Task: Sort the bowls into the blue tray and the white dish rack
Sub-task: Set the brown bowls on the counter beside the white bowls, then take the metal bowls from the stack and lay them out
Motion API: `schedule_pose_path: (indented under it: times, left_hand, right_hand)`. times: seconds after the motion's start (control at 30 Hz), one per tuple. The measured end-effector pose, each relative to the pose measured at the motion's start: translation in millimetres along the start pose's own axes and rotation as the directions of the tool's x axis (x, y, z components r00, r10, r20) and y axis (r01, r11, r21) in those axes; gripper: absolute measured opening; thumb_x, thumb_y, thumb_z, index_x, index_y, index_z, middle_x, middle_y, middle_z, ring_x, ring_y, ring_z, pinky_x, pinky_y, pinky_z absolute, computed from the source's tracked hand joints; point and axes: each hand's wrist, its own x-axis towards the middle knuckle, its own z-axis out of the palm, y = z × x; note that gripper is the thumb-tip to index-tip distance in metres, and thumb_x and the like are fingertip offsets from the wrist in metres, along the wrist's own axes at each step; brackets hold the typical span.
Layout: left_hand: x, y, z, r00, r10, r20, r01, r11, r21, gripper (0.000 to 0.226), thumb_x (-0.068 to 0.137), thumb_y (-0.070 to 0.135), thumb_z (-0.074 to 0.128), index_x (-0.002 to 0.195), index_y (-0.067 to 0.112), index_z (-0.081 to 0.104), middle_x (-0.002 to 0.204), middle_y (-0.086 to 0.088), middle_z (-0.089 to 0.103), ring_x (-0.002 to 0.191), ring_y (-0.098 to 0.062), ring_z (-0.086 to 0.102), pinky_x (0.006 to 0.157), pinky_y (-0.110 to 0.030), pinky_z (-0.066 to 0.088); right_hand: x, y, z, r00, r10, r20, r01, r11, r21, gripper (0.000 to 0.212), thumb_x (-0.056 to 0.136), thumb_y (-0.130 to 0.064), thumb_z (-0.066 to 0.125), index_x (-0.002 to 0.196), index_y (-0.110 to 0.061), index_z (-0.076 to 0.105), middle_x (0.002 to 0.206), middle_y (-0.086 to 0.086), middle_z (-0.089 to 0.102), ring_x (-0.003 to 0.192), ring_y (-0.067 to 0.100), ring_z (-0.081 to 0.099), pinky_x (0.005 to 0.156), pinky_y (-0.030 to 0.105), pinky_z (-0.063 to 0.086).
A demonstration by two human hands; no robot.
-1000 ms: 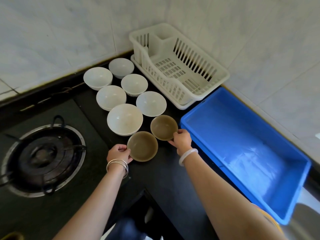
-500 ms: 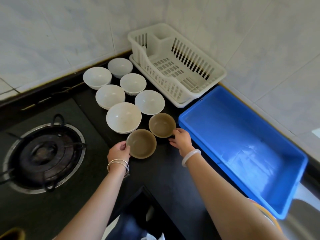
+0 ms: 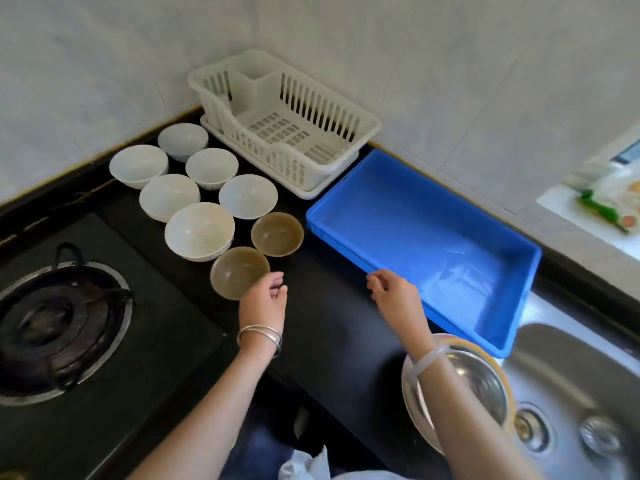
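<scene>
Two brown bowls stand on the black counter: the near one point(image 3: 235, 271) and the far one point(image 3: 277, 233). Behind them sit several white bowls, the largest point(image 3: 199, 231) closest to me. The white dish rack point(image 3: 360, 124) stands empty against the wall, and the blue tray point(image 3: 429, 237) lies empty to its right. My left hand point(image 3: 265, 299) hovers at the near brown bowl's right edge with fingers loosely curled, holding nothing. Over the bare counter by the tray's front wall, my right hand point(image 3: 394, 292) is open and empty.
A gas burner point(image 3: 52, 327) fills the left side. A steel sink point(image 3: 581, 393) lies at the lower right with a metal bowl point(image 3: 481, 379) on its edge under my right forearm. A packet point(image 3: 609, 195) rests on the sill at right.
Both hands have let go of the brown bowls and drawn back toward me, the right one shifting toward the tray. The view has swung right, bringing the sink into sight.
</scene>
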Motion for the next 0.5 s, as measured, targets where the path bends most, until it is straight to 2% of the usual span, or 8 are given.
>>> schedule_pose_path:
  times: [0.13, 0.2, 0.33, 0.4, 0.5]
  left_hand:
    - [-37, 18, 42, 0.977, 0.098, 0.190, -0.110, 0.992, 0.057, 0.023, 0.088, 0.014, 0.058, 0.109, 0.017, 0.064, 0.107, 0.000, 0.067, 0.085, -0.006, 0.058, 0.076, -0.018, 0.044]
    - [-57, 24, 64, 0.943, 0.150, 0.298, -0.178, 0.982, 0.069, 0.021, 0.087, 0.016, 0.058, 0.108, 0.018, 0.065, 0.105, 0.002, 0.068, 0.082, -0.005, 0.057, 0.073, -0.017, 0.043]
    - [-95, 38, 104, 0.862, 0.213, 0.460, -0.291, 0.951, 0.104, 0.023, 0.086, 0.021, 0.060, 0.109, 0.020, 0.064, 0.106, 0.004, 0.066, 0.080, -0.004, 0.057, 0.073, -0.017, 0.045]
    - [-109, 44, 118, 0.822, 0.234, 0.519, -0.336, 0.935, 0.110, 0.023, 0.086, 0.023, 0.060, 0.109, 0.021, 0.063, 0.108, 0.003, 0.064, 0.084, -0.009, 0.060, 0.078, -0.022, 0.049]
    - [-123, 48, 134, 0.775, 0.260, 0.576, -0.398, 0.909, 0.126, 0.029, 0.085, 0.020, 0.061, 0.114, 0.020, 0.061, 0.114, 0.000, 0.059, 0.100, -0.016, 0.059, 0.090, -0.026, 0.047]
  right_hand:
    - [-42, 48, -40, 0.981, 0.064, -0.182, -0.087, 0.989, -0.116, 0.019, 0.092, -0.023, 0.050, 0.085, -0.016, 0.066, 0.076, 0.005, 0.068, 0.073, 0.027, 0.059, 0.063, 0.032, 0.040]
    - [-62, 74, -58, 0.960, 0.086, -0.266, -0.136, 0.975, -0.177, 0.018, 0.092, -0.022, 0.050, 0.086, -0.014, 0.065, 0.081, 0.008, 0.070, 0.079, 0.031, 0.063, 0.064, 0.034, 0.043]
    - [-96, 122, -83, 0.910, 0.136, -0.393, -0.266, 0.916, -0.299, 0.015, 0.091, -0.021, 0.056, 0.098, -0.011, 0.065, 0.099, 0.012, 0.063, 0.090, 0.035, 0.059, 0.065, 0.035, 0.038]
    - [-108, 138, -88, 0.887, 0.168, -0.430, -0.313, 0.903, -0.293, 0.018, 0.088, -0.019, 0.060, 0.101, -0.008, 0.064, 0.100, 0.015, 0.061, 0.091, 0.037, 0.058, 0.066, 0.036, 0.039]
    - [-118, 151, -88, 0.876, 0.217, -0.431, -0.346, 0.905, -0.247, 0.015, 0.086, -0.019, 0.063, 0.091, -0.006, 0.062, 0.094, 0.014, 0.062, 0.086, 0.035, 0.058, 0.063, 0.034, 0.034]
